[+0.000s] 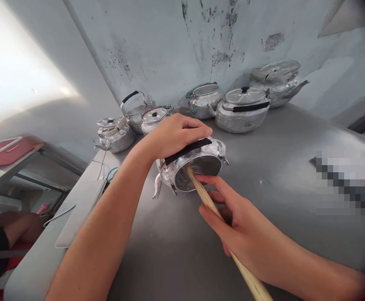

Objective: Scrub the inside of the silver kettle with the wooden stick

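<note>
Kettle [198, 165] lay tipped on its side on the counter [289, 167], pinned under your left hand [176, 133], whose fingers curled over its black handle, while your right hand [235, 228] clamped a wooden stick [214, 209] poking into the mouth. A hard push could have rolled it from your hold toward the other kettles [242, 109] crowding the wall just behind.

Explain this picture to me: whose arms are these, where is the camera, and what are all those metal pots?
There is no machine here: a person wears a camera on the head, so you look down along their own arms. The left hand presses on a kettle tipped on its side on a grey table. The right hand grips a wooden stick whose tip goes into the kettle's open mouth. More kettles stand along the wall. Part of another person shows at lower left.
</note>
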The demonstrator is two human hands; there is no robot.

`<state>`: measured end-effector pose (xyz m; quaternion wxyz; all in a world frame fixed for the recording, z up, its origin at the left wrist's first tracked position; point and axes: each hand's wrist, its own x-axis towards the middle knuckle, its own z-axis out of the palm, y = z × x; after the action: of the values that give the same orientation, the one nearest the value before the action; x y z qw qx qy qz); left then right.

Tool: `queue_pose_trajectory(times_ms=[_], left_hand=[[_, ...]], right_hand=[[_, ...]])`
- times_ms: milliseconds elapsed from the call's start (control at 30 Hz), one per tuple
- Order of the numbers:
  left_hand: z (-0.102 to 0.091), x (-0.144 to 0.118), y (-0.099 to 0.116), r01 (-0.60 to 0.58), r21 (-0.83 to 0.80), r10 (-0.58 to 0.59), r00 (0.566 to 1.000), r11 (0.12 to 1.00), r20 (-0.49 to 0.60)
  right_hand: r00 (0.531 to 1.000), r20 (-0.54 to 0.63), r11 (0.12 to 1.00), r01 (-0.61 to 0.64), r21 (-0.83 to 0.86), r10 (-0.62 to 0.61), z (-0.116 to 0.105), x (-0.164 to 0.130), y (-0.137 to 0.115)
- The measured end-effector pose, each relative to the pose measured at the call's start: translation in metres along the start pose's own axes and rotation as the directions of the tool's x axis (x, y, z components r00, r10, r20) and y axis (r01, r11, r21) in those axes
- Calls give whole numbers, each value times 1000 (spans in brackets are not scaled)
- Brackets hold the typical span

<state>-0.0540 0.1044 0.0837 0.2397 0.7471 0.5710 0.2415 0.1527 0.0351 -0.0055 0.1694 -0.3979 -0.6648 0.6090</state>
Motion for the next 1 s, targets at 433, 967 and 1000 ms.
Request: queue_pose_trajectory(times_ms=[433,967,1000], left_hand=[[-1,1,-2,-2,-8,2,1000,1000,-4],[-2,2,-5,-3,-27,3,1000,1000,-3],[-2,2,-5,2,-28,-2,1000,1000,0]], right_hand=[[1000,9,999,4,53,-5,0,2,5],[1000,-6,999,10,39,-10,-1,0,9],[1000,-12,999,15,41,-15,-1,0,9]])
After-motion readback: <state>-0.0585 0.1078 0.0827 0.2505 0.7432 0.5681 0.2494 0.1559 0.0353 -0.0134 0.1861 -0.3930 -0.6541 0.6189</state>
